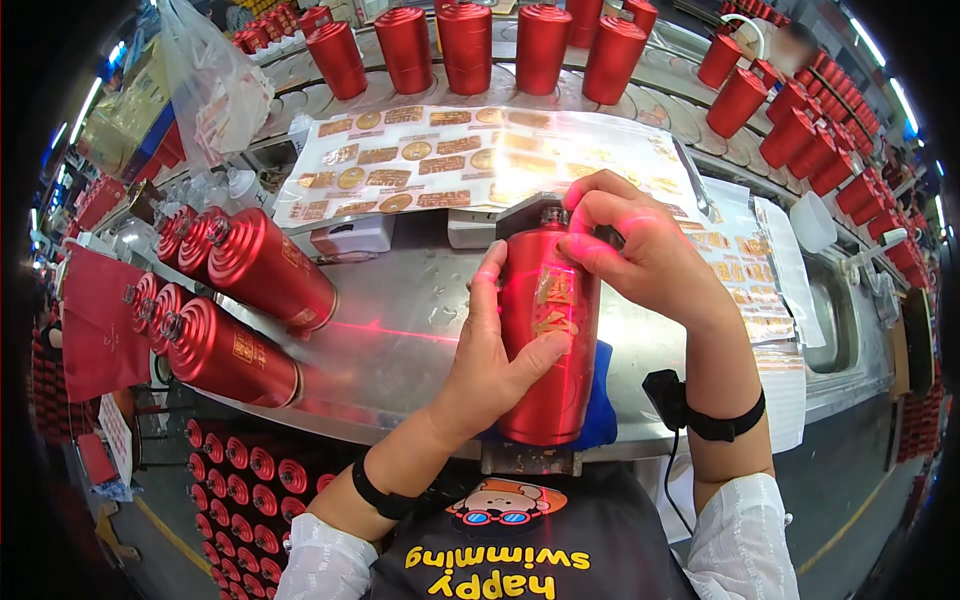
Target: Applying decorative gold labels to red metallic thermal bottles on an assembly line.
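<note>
A glossy red bottle (545,400) with gold characters down its front lies or leans in front of me, its dark neck pointing away. My left hand (490,350) is closed around its left side, with the thumb across the front below the gold characters. At the shoulder by the neck is my right hand (640,245), its thumb and forefinger bent together over the top of the gold marking. What those fingertips hold, if anything, is hidden. Red laser lines cross the bottle and my right hand. Under the bottle is a blue cloth (600,405).
Sheets of gold stickers (400,160) lie beyond the bottle, with more sticker sheets (735,260) to the right. Several red bottles (250,355) lie at left on the metal table (400,270). Red canisters (465,50) stand on a curved conveyor behind. A sink (835,330) is at right.
</note>
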Available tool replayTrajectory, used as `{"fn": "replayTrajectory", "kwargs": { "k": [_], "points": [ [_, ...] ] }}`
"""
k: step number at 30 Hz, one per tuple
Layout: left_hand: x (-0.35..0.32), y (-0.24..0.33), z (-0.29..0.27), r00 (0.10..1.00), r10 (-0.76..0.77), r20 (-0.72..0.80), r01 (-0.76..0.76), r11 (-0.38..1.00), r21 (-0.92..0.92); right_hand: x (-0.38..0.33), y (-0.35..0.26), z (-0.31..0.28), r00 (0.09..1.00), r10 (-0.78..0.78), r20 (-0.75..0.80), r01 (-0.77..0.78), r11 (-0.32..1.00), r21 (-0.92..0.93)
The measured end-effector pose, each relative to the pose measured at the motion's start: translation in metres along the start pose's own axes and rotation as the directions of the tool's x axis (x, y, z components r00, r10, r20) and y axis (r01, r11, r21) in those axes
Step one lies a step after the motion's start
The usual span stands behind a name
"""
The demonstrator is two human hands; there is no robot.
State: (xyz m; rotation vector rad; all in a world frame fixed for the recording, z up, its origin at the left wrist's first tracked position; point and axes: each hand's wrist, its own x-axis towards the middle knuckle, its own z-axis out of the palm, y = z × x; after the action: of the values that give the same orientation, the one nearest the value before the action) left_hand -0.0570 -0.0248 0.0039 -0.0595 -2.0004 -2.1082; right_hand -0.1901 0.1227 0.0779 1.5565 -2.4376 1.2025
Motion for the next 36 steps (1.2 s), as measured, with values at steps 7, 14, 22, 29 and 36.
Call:
{"fn": "replayTrajectory", "kwargs": {
  "k": [7, 14, 22, 29, 36],
  "points": [
    [0.0002, 0.0007, 0.0002, 1.0, 0.015, 0.004, -0.015, 1.0, 0.018, -0.0001, 0.0007, 0.0004, 1.0, -0.005, -0.006, 0.005, 1.0, -0.008],
    [-0.0014, -0.0008, -0.001, 0.999, -0.008, 0.031, 0.01, 0.998, -0.068, -0.0006, 0.0, 0.0002, 1.0, 0.008, -0.009, -0.008, 1.0, -0.013],
    [-0.0014, 0.0037, 0.0007, 0.999, -0.028, 0.035, 0.036, 0.974, -0.225, -0.0004, -0.001, -0.0003, 1.0, -0.002, -0.001, 0.002, 1.0, -0.027],
    [-0.0007, 0.001, 0.0001, 0.999, 0.011, 0.034, -0.008, 0.998, -0.066, -0.0001, -0.0009, 0.0003, 1.0, 0.012, -0.009, -0.012, 1.0, -0.022],
    [-0.0012, -0.0013, -0.001, 0.999, 0.001, 0.037, 0.004, 0.992, -0.126, -0.0005, -0.0013, 0.0004, 1.0, 0.001, -0.005, -0.001, 1.0, -0.03]
  ]
}}
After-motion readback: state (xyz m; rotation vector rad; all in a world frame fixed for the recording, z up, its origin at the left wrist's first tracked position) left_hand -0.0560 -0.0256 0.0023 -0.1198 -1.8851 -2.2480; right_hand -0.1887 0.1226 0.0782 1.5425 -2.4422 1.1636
